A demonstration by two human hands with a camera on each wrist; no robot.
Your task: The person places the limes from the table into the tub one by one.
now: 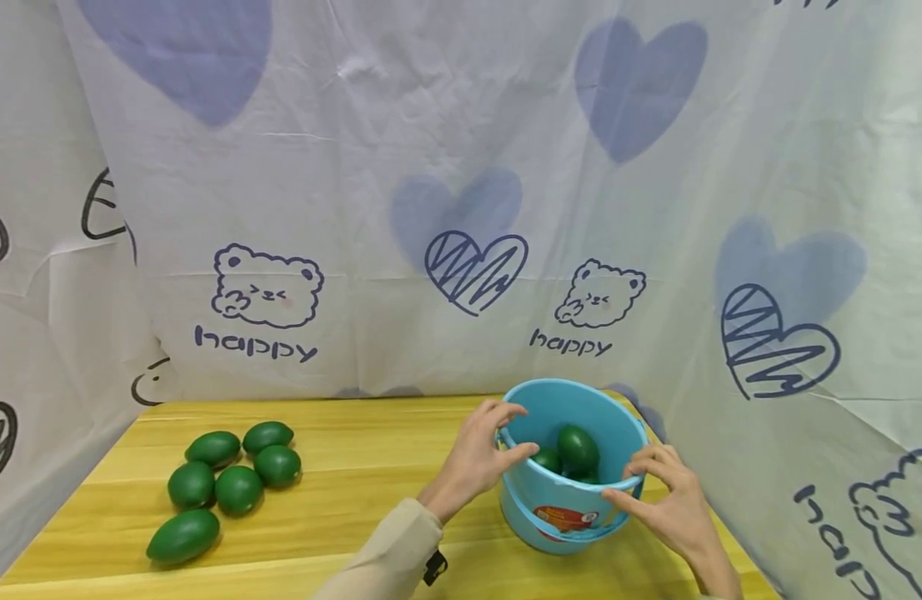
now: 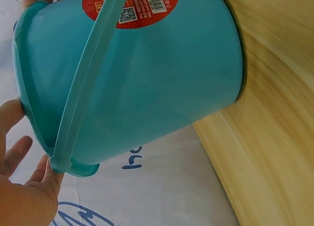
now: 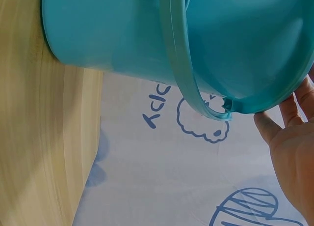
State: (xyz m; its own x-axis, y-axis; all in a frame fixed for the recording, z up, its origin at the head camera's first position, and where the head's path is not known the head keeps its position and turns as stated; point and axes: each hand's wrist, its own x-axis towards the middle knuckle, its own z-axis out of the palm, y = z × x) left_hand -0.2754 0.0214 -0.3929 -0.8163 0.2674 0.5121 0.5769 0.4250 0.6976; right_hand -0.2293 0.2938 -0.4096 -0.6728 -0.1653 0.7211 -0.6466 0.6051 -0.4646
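In the head view a blue bucket point(image 1: 558, 404) stands in the lower right part of the frame, on a yellow wood-grain table point(image 1: 363, 467). The left hand point(image 1: 479, 442) holds its rim at the left. The thumb is set well apart from the other fingers, which bend over the edge. In the left wrist view these fingertips meet the rim near the lower left of the frame, beside the joint of the handle point(image 2: 88, 73).

The right hand point(image 1: 674, 500) pinches the rim on the bucket's right side, thumb toward the front and the bent fingers over the edge. In the right wrist view its fingers are spread along the rim, at the right of the frame.

The handle hangs down across the front of the bucket, over a red label point(image 1: 569, 518). Inside, near the middle of the opening, lie dark green fruits point(image 1: 578, 448); at least two show, and I cannot tell how many lie below them. Six more green fruits point(image 1: 239, 490) sit in the lower left of the frame, five in a close cluster and one just in front of it.

A pale sleeve point(image 1: 393, 550) covers the left forearm at bottom centre, with a black piece point(image 1: 434, 568) at its wrist. Behind the table hangs a white cloth point(image 1: 356, 208) printed with hearts, bears and the word "happy".
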